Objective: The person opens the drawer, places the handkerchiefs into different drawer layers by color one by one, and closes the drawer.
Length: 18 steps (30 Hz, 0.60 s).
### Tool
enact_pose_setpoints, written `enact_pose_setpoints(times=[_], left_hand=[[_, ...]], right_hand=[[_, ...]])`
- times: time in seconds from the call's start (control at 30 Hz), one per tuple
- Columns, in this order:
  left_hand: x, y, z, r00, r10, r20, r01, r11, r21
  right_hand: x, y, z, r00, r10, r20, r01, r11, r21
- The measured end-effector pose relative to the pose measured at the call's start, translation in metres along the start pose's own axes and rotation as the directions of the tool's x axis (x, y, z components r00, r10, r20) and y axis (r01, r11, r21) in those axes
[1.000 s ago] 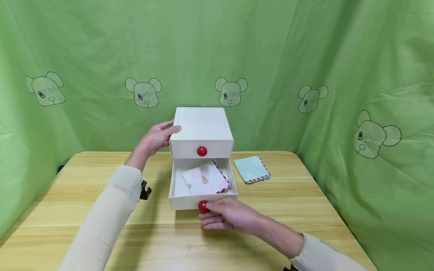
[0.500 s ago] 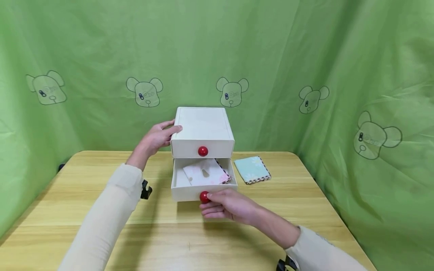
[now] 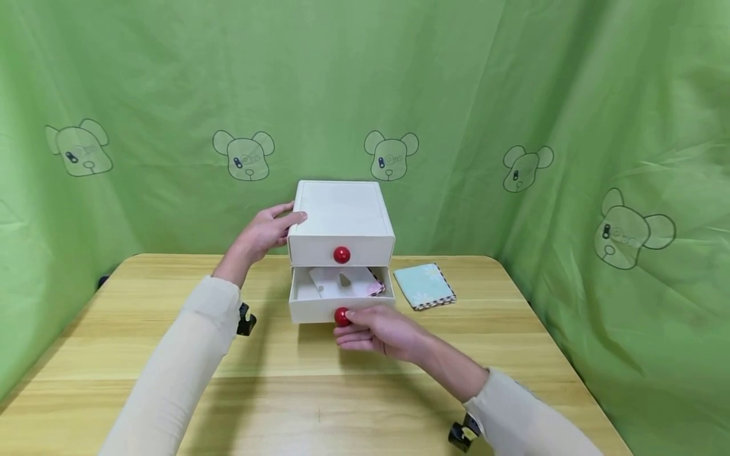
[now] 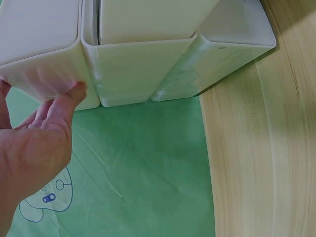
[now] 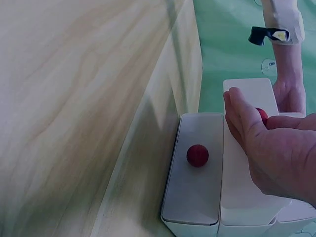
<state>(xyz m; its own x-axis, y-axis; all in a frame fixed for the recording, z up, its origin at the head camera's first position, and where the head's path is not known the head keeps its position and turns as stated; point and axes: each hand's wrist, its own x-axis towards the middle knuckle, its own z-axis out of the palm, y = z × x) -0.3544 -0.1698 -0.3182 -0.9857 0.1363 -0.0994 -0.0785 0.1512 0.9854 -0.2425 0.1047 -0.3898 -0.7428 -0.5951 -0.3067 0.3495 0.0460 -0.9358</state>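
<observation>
A white two-drawer box (image 3: 341, 209) stands at the back middle of the wooden table (image 3: 171, 367). Its upper drawer, with a red knob (image 3: 341, 254), is closed. The lower drawer (image 3: 310, 309) sticks out a little and holds a folded pink cloth (image 3: 342, 282). My right hand (image 3: 373, 329) pinches the lower drawer's red knob (image 3: 341, 316); the right wrist view shows that knob (image 5: 261, 114) partly hidden behind my fingers (image 5: 242, 116). With straight fingers, my left hand (image 3: 268, 229) rests against the box's upper left edge, also seen in the left wrist view (image 4: 47, 128).
A folded light blue cloth (image 3: 424, 285) with a checked border lies on the table just right of the box. A green curtain (image 3: 513, 95) with bear prints closes in the back and both sides. Bare tabletop lies in front of the box.
My right hand has moved the lower drawer inward by its knob, so less of the pink cloth shows. The left hand has stayed on the box.
</observation>
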Motion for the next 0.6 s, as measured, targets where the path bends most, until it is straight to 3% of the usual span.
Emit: enact_pose_setpoints(times=[0.6], left_hand=[[-0.001,0.000,-0.001,1.000,-0.006,0.006,0.006,1.000,-0.004]], right_hand=[[0.026,-0.008,-0.008,0.998,-0.012,-0.070,0.012,1.000,0.006]])
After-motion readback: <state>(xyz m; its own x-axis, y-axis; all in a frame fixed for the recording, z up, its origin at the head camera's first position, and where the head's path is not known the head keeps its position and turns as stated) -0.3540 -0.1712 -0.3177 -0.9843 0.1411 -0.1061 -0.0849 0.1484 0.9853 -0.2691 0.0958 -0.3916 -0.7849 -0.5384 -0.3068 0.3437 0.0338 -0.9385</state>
